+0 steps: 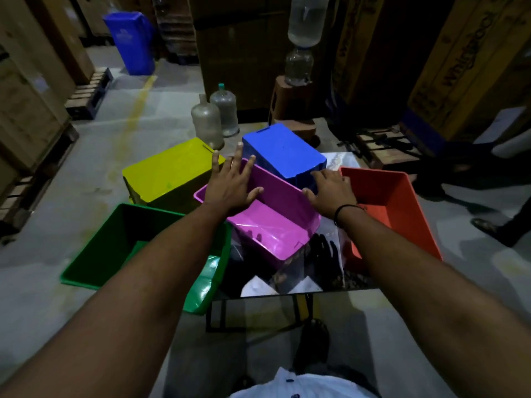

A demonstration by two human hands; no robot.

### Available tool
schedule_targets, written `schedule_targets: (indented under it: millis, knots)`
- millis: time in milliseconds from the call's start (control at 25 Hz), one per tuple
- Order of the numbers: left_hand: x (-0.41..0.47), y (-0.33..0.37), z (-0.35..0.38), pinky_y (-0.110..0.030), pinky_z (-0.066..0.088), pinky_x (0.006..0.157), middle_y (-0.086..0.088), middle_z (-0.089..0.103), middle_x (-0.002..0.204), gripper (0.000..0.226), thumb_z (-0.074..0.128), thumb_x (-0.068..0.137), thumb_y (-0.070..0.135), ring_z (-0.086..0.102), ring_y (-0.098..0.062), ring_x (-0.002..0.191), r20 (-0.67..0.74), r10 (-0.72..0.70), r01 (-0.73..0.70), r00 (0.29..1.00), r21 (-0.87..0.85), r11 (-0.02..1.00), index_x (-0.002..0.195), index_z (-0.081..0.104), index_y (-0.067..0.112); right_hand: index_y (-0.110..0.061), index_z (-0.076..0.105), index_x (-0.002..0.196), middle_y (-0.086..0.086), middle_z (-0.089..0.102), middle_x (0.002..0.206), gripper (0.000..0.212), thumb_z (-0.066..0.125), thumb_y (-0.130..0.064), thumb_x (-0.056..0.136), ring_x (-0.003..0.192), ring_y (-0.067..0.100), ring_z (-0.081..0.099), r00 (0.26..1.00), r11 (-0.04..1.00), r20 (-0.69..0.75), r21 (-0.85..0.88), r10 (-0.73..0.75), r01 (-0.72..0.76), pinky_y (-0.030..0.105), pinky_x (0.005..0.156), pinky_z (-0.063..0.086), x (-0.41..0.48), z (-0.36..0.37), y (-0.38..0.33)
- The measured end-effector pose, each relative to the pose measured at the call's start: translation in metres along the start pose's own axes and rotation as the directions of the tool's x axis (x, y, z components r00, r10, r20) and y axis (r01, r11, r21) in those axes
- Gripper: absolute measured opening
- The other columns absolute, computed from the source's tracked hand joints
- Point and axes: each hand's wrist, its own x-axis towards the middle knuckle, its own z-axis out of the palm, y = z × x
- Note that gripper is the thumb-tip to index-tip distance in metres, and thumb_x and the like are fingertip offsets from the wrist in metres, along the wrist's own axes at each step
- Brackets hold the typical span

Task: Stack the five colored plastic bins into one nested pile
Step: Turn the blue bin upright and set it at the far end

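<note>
Five bins sit on a small shiny table (pixel 333 271). The pink bin (pixel 273 225) stands open side up in the middle. My left hand (pixel 231 183) hovers over its left rim with fingers spread. My right hand (pixel 330 191) is open over its right rim, next to the blue bin (pixel 283 152), which lies upside down behind. The yellow bin (pixel 169 170) is upside down at the back left. An open green bin (pixel 120 239) is at the front left, partly under my left forearm. At the right stands the open red bin (pixel 393 202).
Two empty water jugs (pixel 214 120) stand on the floor behind the bins. Tall cardboard boxes (pixel 465 67) and pallets (pixel 89 93) surround the space. A blue trash bin (pixel 130 41) is far back left. Another person's legs and shoes (pixel 488 225) are at the right.
</note>
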Motion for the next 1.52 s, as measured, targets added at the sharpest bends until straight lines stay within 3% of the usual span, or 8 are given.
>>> schedule_targets:
  millis: [400,680,840,960,1120,1280,1360,1520]
  knots:
    - [0.085,0.011,0.040,-0.063,0.003,0.121,-0.020,0.012,0.169,0.088,0.022,0.093,0.076,0.039,-0.036,0.146,0.087,-0.074,0.077,0.993,-0.032,0.997,0.160,0.029,0.020,-0.014,0.047,0.142,0.015,0.051,0.141,0.060,0.055,-0.047,0.093,0.131,0.037,0.045,0.999,0.997,0.030,0.069,-0.040,0.038,0.050,0.105,0.034,0.105,0.023,0.038]
    - [0.143,0.046,0.056,-0.064,0.002,0.121,-0.016,0.036,0.161,0.089,0.022,0.092,0.078,0.039,-0.033,0.145,0.177,-0.176,0.194,0.968,-0.088,0.977,0.160,0.026,0.021,-0.013,0.044,0.143,0.017,0.044,0.145,0.065,0.057,-0.049,0.092,0.133,0.040,0.041,0.986,0.994,0.154,0.098,-0.063,0.048,0.053,0.105,0.035,0.175,0.033,0.077]
    - [0.167,0.072,0.068,-0.065,0.000,0.120,-0.020,0.060,0.137,0.092,0.021,0.092,0.079,0.045,-0.036,0.138,0.335,-0.272,0.327,0.902,-0.121,0.937,0.162,0.017,0.019,-0.020,0.034,0.150,0.015,0.026,0.158,0.079,0.061,-0.060,0.087,0.137,0.042,0.038,0.946,0.991,0.304,0.099,-0.113,0.087,0.053,0.107,0.035,0.203,0.047,0.101]
    - [0.178,0.089,0.072,-0.066,-0.001,0.120,-0.020,0.053,0.147,0.094,0.024,0.093,0.078,0.043,-0.039,0.141,0.434,-0.360,0.460,0.826,-0.149,0.875,0.163,0.014,0.016,-0.020,0.032,0.149,0.017,0.014,0.162,0.084,0.063,-0.063,0.084,0.135,0.045,0.042,0.895,0.975,0.409,0.192,-0.180,0.108,0.051,0.108,0.040,0.221,0.060,0.114]
    - [0.187,0.108,0.080,-0.064,0.004,0.119,-0.020,0.051,0.150,0.095,0.026,0.094,0.076,0.046,-0.042,0.138,0.520,-0.382,0.553,0.764,-0.221,0.804,0.163,0.011,0.012,-0.015,0.026,0.152,0.018,0.017,0.158,0.094,0.064,-0.065,0.083,0.132,0.042,0.047,0.865,0.940,0.429,0.318,-0.260,0.125,0.047,0.108,0.042,0.231,0.071,0.121]
    - [0.208,0.113,0.080,-0.055,0.022,0.117,-0.022,0.049,0.151,0.089,0.032,0.097,0.070,0.044,-0.044,0.139,0.511,-0.447,0.658,0.734,-0.372,0.655,0.162,0.013,0.013,-0.025,0.006,0.158,0.008,-0.011,0.166,0.129,0.063,-0.088,0.061,0.140,0.046,0.036,0.852,0.958,0.464,0.251,-0.244,0.138,0.051,0.111,0.039,0.232,0.079,0.123]
    - [0.218,0.113,0.076,-0.054,0.029,0.115,-0.021,0.051,0.150,0.085,0.035,0.097,0.068,0.048,-0.045,0.135,0.443,-0.494,0.661,0.748,-0.434,0.612,0.161,0.018,0.015,-0.032,0.002,0.159,0.003,-0.020,0.166,0.133,0.064,-0.090,0.056,0.139,0.049,0.033,0.863,0.959,0.435,0.221,-0.259,0.176,0.054,0.111,0.039,0.231,0.079,0.121]
    - [0.238,0.100,0.059,-0.050,0.042,0.109,-0.021,0.057,0.143,0.073,0.043,0.099,0.059,0.054,-0.044,0.130,0.295,-0.542,0.586,0.787,-0.634,0.505,0.159,0.028,0.021,-0.038,0.025,0.155,-0.001,0.006,0.165,0.119,0.060,-0.092,0.056,0.137,0.044,0.036,0.951,0.939,0.262,0.335,-0.165,0.071,0.051,0.114,0.037,0.239,0.066,0.116]
